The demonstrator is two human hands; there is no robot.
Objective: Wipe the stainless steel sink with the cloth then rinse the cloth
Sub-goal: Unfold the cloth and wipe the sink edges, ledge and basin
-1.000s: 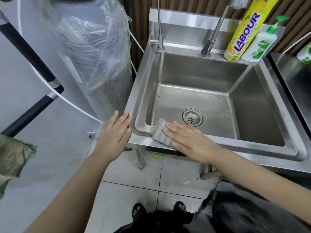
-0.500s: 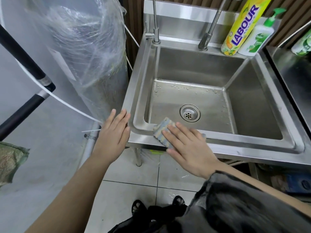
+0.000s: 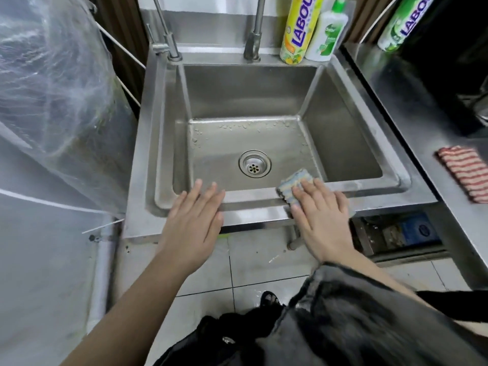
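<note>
The stainless steel sink point(image 3: 364, 192) fills the middle of the view, with a round drain point(image 3: 254, 163) and water drops at the back of its basin floor. A blue and yellow striped cloth point(image 3: 295, 184) lies on the sink's front rim, right of the drain. My right hand point(image 3: 320, 216) presses flat on the cloth, fingers spread, covering its near part. My left hand point(image 3: 196, 217) rests flat and empty on the front rim, left of the drain. Two taps point(image 3: 254, 35) stand at the back.
A yellow dish soap bottle point(image 3: 299, 30) and a white pump bottle point(image 3: 326, 33) stand on the back ledge. A steel counter point(image 3: 401, 101) on the right holds a red striped cloth point(image 3: 468, 175) and another bottle point(image 3: 401, 25). A plastic-wrapped tank point(image 3: 58, 96) stands left of the sink.
My right hand has slid the cloth rightward along the front rim, from the left corner to right of the drain. My left hand has shifted right along the rim too.
</note>
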